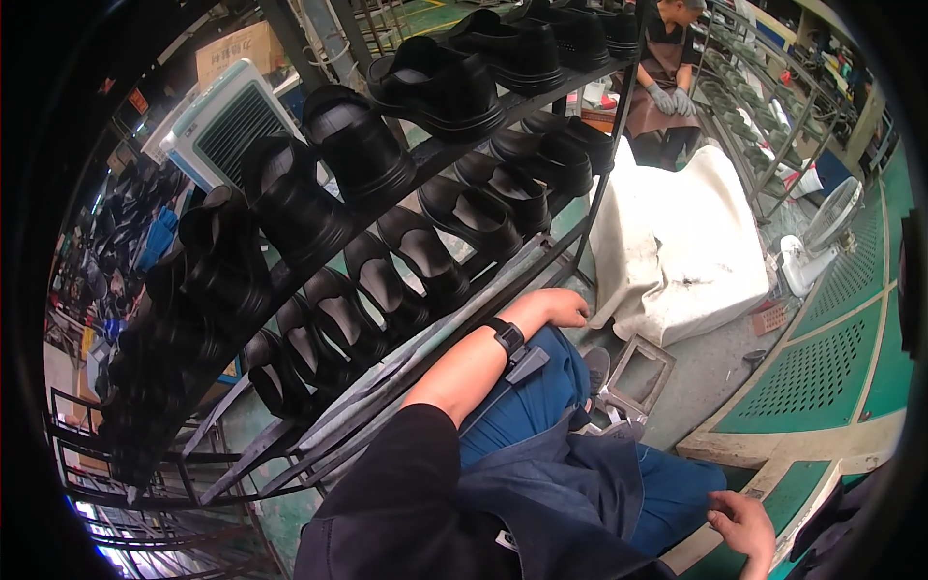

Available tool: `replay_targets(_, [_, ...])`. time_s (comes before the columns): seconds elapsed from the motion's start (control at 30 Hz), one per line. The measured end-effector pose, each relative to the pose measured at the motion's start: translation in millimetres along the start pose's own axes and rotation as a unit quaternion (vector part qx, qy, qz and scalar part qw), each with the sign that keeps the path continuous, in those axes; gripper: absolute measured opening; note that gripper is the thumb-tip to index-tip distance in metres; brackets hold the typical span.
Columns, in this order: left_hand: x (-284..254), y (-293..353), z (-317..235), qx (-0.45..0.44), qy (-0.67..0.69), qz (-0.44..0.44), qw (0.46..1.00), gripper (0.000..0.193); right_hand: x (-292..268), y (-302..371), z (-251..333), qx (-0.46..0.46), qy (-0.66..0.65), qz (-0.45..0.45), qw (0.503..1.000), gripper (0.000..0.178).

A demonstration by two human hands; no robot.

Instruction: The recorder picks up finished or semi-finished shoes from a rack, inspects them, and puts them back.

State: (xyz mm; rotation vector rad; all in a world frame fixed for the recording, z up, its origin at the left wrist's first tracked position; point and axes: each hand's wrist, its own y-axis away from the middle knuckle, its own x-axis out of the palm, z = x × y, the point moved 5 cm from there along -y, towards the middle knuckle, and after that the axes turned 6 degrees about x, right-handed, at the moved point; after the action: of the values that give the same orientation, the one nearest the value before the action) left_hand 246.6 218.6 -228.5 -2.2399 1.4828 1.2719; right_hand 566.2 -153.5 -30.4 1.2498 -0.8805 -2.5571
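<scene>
My left arm, with a black watch on its wrist, reaches across my blue trousers. My left hand is by my knee, its fingers curled in and nothing visible in them. My right hand is beside my right thigh, loosely open with no object in it; part of it is turned from view. A dark blue apron lies over my lap. Left of my left arm stands a metal shoe rack. Its tiers hold several black shoes, nearest my left forearm on the lower tier.
Ahead, a white cloth covers a bulky block. A metal frame lies on the floor before it. At right are a white fan and green perforated panels. A gloved co-worker sits beyond. An air cooler stands behind the rack.
</scene>
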Motion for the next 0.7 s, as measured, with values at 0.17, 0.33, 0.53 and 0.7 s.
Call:
replay_targets(0.17, [-0.6,0.1,-0.7,0.005,-0.004,0.000,1.000,0.048,-0.5,-0.3,-0.5,0.007,0.002,0.003,1.000,0.034])
replay_targets(0.33, [-1.0,0.7,-1.1,0.000,0.000,-0.001,1.000,0.048,0.3,-0.3,-0.9,0.001,0.010,0.003,1.000,0.034])
replay_targets(0.53, [-1.9,2.0,-2.6,-0.007,-0.001,0.001,1.000,0.048,0.4,-0.4,-1.6,0.001,-0.002,0.002,1.000,0.034])
replay_targets(0.7, [-2.5,2.6,-3.9,-0.004,-0.003,0.002,1.000,0.048,-0.1,-0.2,-1.4,0.003,0.001,0.001,1.000,0.034])
